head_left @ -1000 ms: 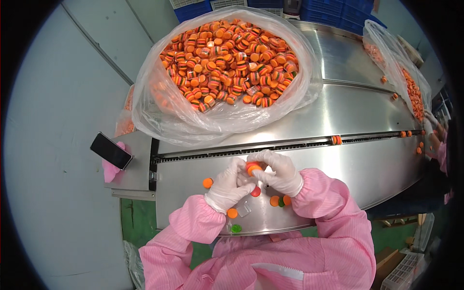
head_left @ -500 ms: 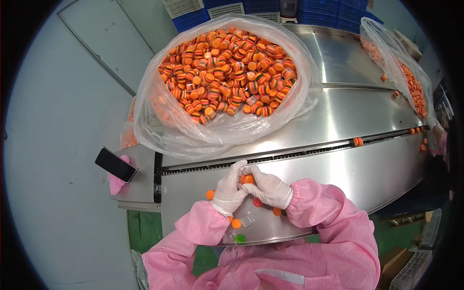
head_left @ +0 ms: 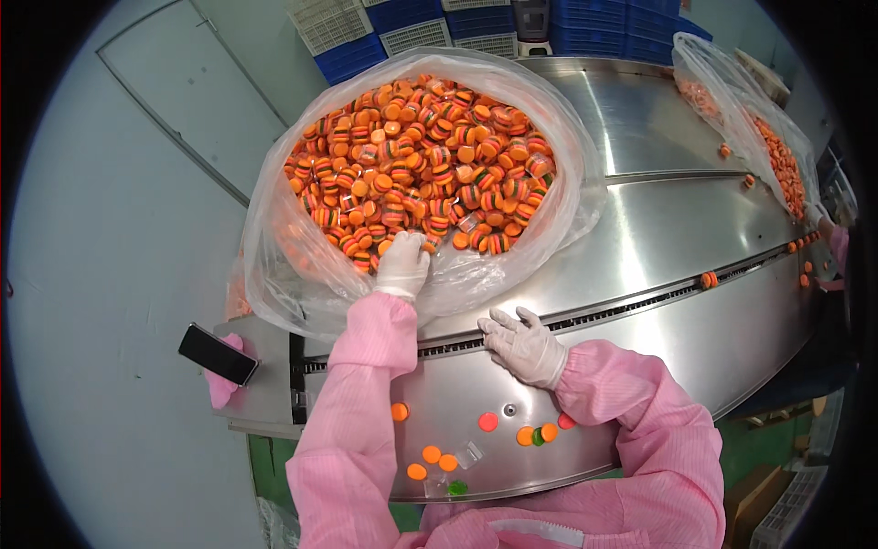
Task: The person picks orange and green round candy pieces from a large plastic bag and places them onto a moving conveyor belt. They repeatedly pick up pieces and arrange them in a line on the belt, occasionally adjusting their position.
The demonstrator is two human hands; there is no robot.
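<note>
My gloved left hand (head_left: 403,264) reaches into a big clear plastic bag (head_left: 283,306) at its near edge. Its fingers curl down at the small burger-shaped layered candies (head_left: 402,169), orange with red and green layers, many in clear wrap. What the fingertips hold is hidden. Over the slotted conveyor channel (head_left: 457,347) hovers or rests my gloved right hand (head_left: 526,346), open, fingers spread, with nothing visible in it. Below it on the steel table lie loose discs: a red disc (head_left: 488,422), a green disc (head_left: 458,489) and several orange discs (head_left: 432,454), beside a clear plastic piece (head_left: 469,455).
A phone (head_left: 218,354) leans on a pink cloth (head_left: 224,384) at the left. One layered candy (head_left: 709,280) sits by the channel. A second clear bag (head_left: 777,156) of candies stands far right, near another person's sleeve (head_left: 839,242). Blue crates (head_left: 599,27) are stacked behind.
My hands, together over an orange piece before, are now apart. The left has gone forward into the bag; the right has opened and shifted right. Discs beneath are uncovered.
</note>
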